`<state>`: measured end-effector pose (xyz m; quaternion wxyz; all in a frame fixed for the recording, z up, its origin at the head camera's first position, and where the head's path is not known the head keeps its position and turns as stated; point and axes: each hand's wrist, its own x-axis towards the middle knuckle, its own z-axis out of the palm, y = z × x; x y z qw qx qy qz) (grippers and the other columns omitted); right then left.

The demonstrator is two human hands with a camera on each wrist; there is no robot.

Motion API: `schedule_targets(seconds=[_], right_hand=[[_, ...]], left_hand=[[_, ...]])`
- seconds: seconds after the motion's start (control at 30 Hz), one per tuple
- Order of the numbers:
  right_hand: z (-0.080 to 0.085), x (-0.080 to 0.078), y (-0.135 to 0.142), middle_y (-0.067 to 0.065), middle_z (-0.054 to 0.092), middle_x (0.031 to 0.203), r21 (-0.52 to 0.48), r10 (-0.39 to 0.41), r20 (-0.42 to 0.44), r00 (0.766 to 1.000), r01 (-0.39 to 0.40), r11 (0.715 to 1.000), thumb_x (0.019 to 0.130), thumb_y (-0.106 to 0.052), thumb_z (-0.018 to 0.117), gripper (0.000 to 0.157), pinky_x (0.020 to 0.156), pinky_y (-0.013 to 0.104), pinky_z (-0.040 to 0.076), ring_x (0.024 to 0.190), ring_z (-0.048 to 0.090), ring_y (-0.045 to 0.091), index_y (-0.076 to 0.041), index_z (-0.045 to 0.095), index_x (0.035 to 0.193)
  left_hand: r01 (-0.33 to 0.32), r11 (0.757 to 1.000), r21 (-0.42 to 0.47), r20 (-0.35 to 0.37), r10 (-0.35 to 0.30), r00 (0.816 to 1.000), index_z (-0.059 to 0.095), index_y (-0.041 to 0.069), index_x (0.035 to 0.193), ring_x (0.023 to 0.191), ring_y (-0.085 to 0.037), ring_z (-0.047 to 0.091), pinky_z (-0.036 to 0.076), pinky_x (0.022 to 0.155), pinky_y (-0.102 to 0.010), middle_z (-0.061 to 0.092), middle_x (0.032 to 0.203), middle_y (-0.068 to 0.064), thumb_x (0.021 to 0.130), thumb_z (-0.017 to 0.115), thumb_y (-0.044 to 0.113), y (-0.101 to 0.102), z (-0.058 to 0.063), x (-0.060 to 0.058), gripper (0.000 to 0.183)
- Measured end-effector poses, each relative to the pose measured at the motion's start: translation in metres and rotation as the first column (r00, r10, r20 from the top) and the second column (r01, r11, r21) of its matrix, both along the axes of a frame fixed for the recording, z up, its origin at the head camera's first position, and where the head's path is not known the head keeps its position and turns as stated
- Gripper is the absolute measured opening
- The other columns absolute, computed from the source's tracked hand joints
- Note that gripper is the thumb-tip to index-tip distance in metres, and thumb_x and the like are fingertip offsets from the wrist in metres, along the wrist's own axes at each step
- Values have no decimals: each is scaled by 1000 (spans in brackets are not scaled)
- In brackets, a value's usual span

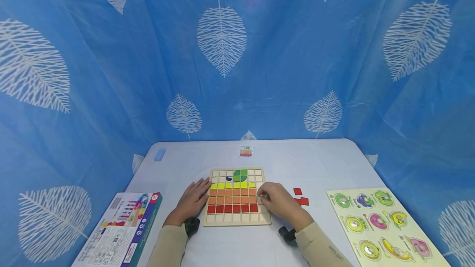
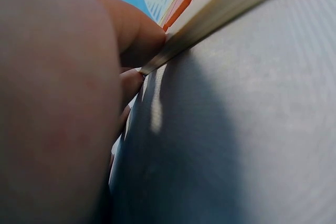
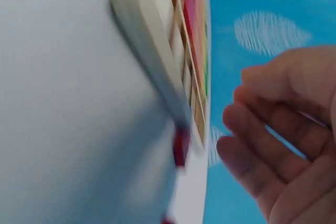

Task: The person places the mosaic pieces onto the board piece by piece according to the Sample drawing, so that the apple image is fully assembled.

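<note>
A wooden grid board (image 1: 237,218) lies in the middle of the table. It bears a row of red tiles (image 1: 232,209), rows of orange tiles (image 1: 232,193), yellow pieces (image 1: 222,185), green pieces (image 1: 240,175) and a dark blue piece (image 1: 229,179). My left hand (image 1: 194,199) rests at the board's left side, its fairly straight fingers (image 2: 142,38) touching the edge. Over the right edge hovers my right hand (image 1: 277,201), fingers loosely bent; the right wrist view shows nothing between them. Loose red tiles (image 1: 297,191) lie just right of that hand, partly hidden by it.
A small picture card (image 1: 246,151) lies behind the board, and a light blue block (image 1: 159,154) at the back left. To the left is a printed box (image 1: 115,230); to the right, a fruit puzzle board (image 1: 382,226). Blue leaf-patterned cloth (image 1: 259,52) surrounds the table.
</note>
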<state>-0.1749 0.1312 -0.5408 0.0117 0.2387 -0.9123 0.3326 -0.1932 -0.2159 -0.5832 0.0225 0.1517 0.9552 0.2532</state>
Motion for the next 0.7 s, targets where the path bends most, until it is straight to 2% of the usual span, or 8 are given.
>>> schedule_targets(seconds=[0.1,0.2,0.27,0.47,0.7], right_hand=[[4,-6,17,-4,67,98,19,-152,-11,988,152,988,90,0,80,16,85,39,60,92,65,16,-11,75,100],[6,-11,37,1,68,100,45,-280,11,960,279,959,88,-2,83,17,89,44,60,96,66,21,-9,75,102],[6,-14,50,4,69,102,59,-338,20,941,336,940,88,-3,83,18,92,46,60,98,67,24,-8,76,104],[3,-15,79,7,68,97,103,-394,11,919,391,915,87,-6,84,19,88,47,61,91,66,25,-3,75,104],[-6,-12,91,5,60,86,188,-425,52,904,409,893,83,-12,89,25,80,43,59,82,57,23,-2,75,100]], left_hand=[[-1,1000,-7,-2,1,1000,49,9,159,157,-31,24,14,127,-53,38,167,-8,109,57,25,0,0,0,53],[-3,1000,-8,0,3,1000,48,9,159,157,-31,23,13,127,-53,37,167,-8,109,57,25,0,0,-1,53],[-4,1000,-10,-7,4,1000,48,9,159,157,-31,23,13,127,-53,38,167,-8,109,57,25,-1,0,-1,53],[-13,1000,-16,-17,13,1000,48,11,160,157,-29,22,12,127,-52,37,167,-7,109,57,26,-1,-2,-3,54],[-11,1000,1,-7,11,1000,50,9,158,157,-32,23,13,126,-55,38,166,-9,108,58,24,1,-1,-1,53]])
